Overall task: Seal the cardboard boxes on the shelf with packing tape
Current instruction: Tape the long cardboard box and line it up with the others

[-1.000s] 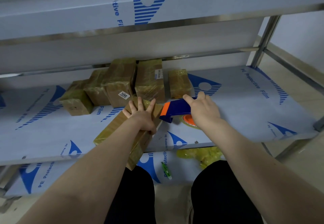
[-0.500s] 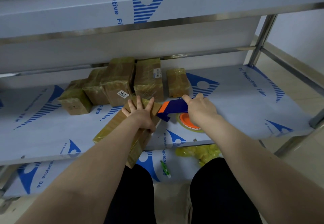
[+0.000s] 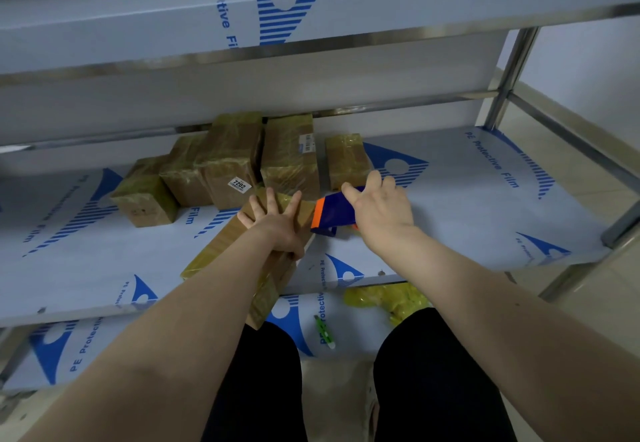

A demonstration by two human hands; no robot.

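Found long box (image 3: pixel 221 244) lying slantwise on the shelf (image 3: pixel 467 220), with near end jutting past the shelf's front edge. Saw left hand (image 3: pixel 277 223) pressed flat on the far end of that box, fingers (image 3: pixel 272 199) straight and spread, gripping nothing. Noted right hand (image 3: pixel 381 213) just right of the box's far end, fingers wrapped round the blue-and-orange tape dispenser (image 3: pixel 334 214), with orange edge at the box's far right corner; could not tell whether touching. Counted several taped boxes (image 3: pixel 291 154) standing behind the long box. Spotted yellow bag (image 3: pixel 384 299) and green-and-white pen-like thing (image 3: pixel 323 332) below and right of the box's near end, on the lower shelf.

Judged step in hand: starting a tape strip on the pinned long box. Judged next move to call for a steady pull of the dispenser along the box top, pressure kept on, then a clean tear at the blade.
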